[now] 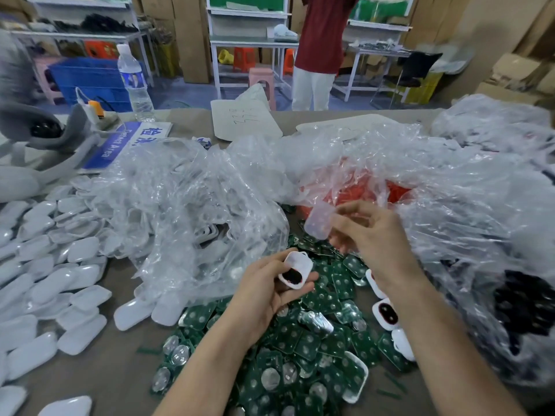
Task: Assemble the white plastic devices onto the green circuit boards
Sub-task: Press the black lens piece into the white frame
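The left hand and right hand each hold a white part over the heap of green circuit boards.
Left fingers curl under a white plastic shell, hollow side up, dark oval at its near end, long axis pointing away from the person. Right fingers pinch a blurred translucent cover, roughly upright, above the heap's far edge. Crumpled clear bags crowd the heap's far, left and right sides; loose white covers lie on the desk left of it.
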Motion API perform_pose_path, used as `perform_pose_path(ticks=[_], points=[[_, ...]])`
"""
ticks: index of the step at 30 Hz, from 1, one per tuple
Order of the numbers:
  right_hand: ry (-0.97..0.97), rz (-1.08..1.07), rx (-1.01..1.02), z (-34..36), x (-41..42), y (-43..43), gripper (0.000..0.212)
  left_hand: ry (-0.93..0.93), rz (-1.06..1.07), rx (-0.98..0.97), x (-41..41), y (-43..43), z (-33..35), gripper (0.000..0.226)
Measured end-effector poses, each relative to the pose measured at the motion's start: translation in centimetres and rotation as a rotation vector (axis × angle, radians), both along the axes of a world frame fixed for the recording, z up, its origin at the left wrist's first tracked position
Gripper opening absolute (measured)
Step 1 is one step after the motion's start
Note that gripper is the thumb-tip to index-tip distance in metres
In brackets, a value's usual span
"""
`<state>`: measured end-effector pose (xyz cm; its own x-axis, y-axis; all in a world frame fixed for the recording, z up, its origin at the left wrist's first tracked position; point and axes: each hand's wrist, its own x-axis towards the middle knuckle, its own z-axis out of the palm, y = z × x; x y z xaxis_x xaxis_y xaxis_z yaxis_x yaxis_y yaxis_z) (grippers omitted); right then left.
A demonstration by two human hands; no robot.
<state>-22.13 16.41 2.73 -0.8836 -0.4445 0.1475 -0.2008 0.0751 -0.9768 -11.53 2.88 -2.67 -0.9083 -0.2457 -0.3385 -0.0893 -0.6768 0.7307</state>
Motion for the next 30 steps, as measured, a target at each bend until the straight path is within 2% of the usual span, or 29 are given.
perform_pose_path(ticks=[3, 18, 23, 30], points=[[-0.122, 0.032, -0.038, -2.5, 3.0, 0.7, 0.009, 0.033, -0.011, 0.022, 0.1, 0.1, 0.0, 0.037], [-0.190, -0.009, -0.098, -4.8, 3.5, 0.1, 0.012, 0.034, -0.068, -0.184, 0.2, 0.4, 0.2, 0.064], [-0.164, -0.034, -0.087, -5.0, 3.7, -0.2, 0.011, 0.009, -0.040, -0.151, 0.2, 0.4, 0.2, 0.050], [-0.062, -0.132, -0.044, -5.3, 4.1, -0.7, 0.009, 0.014, -0.029, -0.145, 0.4, 0.6, 0.5, 0.049]])
